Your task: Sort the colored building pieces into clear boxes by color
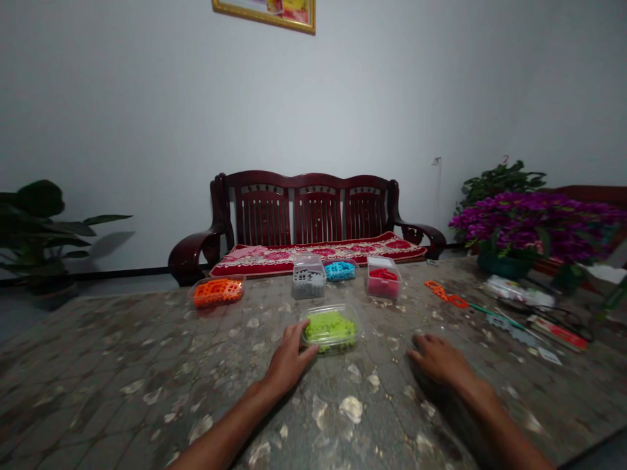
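A clear plastic box (331, 331) of lime-green plastic pieces stands on the table, in the middle of the head view. My left hand (292, 356) grips its left side, fingers at the far corner and thumb at the near one. To the right, my right hand (435, 358) is low over the tabletop, its thumb and fingers apart. By its fingertips a faint transparent outline shows, perhaps a clear lid (438, 328); whether the hand touches it I cannot tell.
Farther back stand boxes of orange pieces (218, 292), grey pieces (309, 281), blue pieces (340, 270) and red pieces (384, 279). At right lie joined orange pieces (447, 295), a grey toothed piece (512, 329) and plastic bags (519, 289), near purple flowers (533, 219). A wooden bench (313, 215) stands behind.
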A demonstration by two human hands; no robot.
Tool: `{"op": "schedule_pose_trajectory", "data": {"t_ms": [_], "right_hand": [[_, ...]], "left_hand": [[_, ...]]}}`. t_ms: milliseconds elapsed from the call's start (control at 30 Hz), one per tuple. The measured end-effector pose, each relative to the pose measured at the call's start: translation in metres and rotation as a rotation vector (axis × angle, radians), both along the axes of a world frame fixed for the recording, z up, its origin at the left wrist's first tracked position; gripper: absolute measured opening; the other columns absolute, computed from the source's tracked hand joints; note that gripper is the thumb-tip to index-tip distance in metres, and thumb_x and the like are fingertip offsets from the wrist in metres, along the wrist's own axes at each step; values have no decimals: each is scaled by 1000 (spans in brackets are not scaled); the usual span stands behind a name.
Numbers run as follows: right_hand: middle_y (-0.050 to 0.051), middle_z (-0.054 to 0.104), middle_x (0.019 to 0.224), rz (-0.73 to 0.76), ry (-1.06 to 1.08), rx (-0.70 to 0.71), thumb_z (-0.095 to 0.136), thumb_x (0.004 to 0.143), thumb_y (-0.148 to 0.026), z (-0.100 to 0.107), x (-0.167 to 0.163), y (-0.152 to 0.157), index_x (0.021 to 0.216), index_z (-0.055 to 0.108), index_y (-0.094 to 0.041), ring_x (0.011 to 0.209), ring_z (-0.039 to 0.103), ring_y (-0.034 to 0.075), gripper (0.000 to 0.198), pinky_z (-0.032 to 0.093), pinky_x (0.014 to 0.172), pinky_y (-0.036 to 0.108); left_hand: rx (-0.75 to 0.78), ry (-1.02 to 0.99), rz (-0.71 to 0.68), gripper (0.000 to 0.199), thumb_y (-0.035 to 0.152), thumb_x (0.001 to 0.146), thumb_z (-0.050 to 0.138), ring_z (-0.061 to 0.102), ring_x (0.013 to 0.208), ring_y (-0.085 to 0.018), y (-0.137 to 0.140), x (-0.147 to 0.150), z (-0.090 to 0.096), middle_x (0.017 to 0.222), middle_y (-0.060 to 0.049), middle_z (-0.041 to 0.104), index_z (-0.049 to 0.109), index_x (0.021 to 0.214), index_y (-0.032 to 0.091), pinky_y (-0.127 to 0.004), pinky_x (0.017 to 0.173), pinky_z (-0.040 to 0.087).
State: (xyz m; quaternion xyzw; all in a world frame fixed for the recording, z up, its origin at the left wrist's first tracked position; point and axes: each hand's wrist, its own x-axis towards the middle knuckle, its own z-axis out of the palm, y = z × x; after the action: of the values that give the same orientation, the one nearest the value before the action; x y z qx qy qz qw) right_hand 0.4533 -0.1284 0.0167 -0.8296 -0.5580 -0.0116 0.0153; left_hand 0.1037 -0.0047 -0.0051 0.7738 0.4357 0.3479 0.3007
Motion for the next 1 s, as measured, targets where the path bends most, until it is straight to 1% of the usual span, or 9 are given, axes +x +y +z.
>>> {"op": "schedule_pose_trajectory", "data": {"t_ms": [133, 200, 267, 367, 433, 500, 600, 800, 1000], "right_hand": [[16, 69, 126, 103, 43, 101, 47, 93, -43, 0, -18, -3, 116, 71, -21, 115, 65, 36, 40, 49, 92, 50], [14, 73, 118, 129, 66, 162, 45, 95, -41, 11, -23, -5, 110, 73, -21, 111, 66, 34, 37, 48, 91, 46], [12, 75, 108, 127, 48, 258, 43, 96, -36, 27, -29, -8, 102, 73, -21, 103, 67, 31, 34, 48, 88, 43], [9, 73, 101, 213, 2, 418, 46, 94, -30, 47, -44, -5, 96, 70, -23, 98, 63, 28, 25, 46, 85, 39], [9, 70, 109, 346, -6, 441, 52, 90, -27, 54, -56, 3, 103, 68, -24, 104, 58, 28, 21, 44, 89, 39], [11, 68, 114, 452, 11, 384, 57, 88, -28, 55, -66, 16, 109, 66, -24, 106, 56, 29, 23, 43, 89, 39], [11, 67, 109, 517, 51, 297, 59, 89, -37, 48, -74, 34, 112, 65, -23, 97, 57, 27, 27, 43, 82, 36], [10, 67, 95, 485, 48, 373, 52, 92, -43, 38, -65, 40, 105, 65, -23, 88, 56, 24, 28, 39, 74, 33], [12, 69, 90, 378, -85, 305, 49, 89, -41, 33, -20, 35, 97, 66, -20, 81, 59, 25, 28, 38, 72, 34]], "left_hand": [[-51, 5, -13, 57, 27, 84, 64, 64, 105, -22, -2, 47, 4, 131, -12, 56, 50, 139, 18, -37, 99, 51], [-137, -53, -76, 61, 24, 84, 65, 65, 99, -19, -4, 69, 5, 137, -13, 53, 47, 142, 18, -35, 96, 52], [-231, -164, -167, 69, 18, 85, 61, 67, 93, -16, -6, 87, 4, 145, -16, 49, 37, 149, 19, -34, 93, 53], [-277, -228, -253, 72, 14, 86, 55, 69, 98, -17, -10, 98, 0, 147, -18, 49, 30, 153, 18, -33, 91, 55], [-241, -178, -276, 64, 14, 86, 53, 67, 104, -19, -10, 96, -3, 141, -17, 55, 38, 149, 16, -34, 93, 54], [-198, -121, -290, 52, 14, 85, 51, 66, 108, -21, -11, 87, -3, 130, -14, 63, 52, 138, 14, -35, 97, 52], [-146, -68, -310, 38, 17, 83, 55, 66, 104, -23, -12, 67, 2, 112, -10, 69, 67, 119, 15, -37, 98, 50], [52, 126, -337, 29, 17, 83, 52, 64, 98, -20, -13, 26, 8, 104, -5, 69, 69, 105, 22, -33, 91, 51], [115, 212, -187, 26, 17, 84, 52, 68, 100, -20, 2, -8, 7, 103, -4, 74, 72, 100, 23, -31, 93, 53]]}}
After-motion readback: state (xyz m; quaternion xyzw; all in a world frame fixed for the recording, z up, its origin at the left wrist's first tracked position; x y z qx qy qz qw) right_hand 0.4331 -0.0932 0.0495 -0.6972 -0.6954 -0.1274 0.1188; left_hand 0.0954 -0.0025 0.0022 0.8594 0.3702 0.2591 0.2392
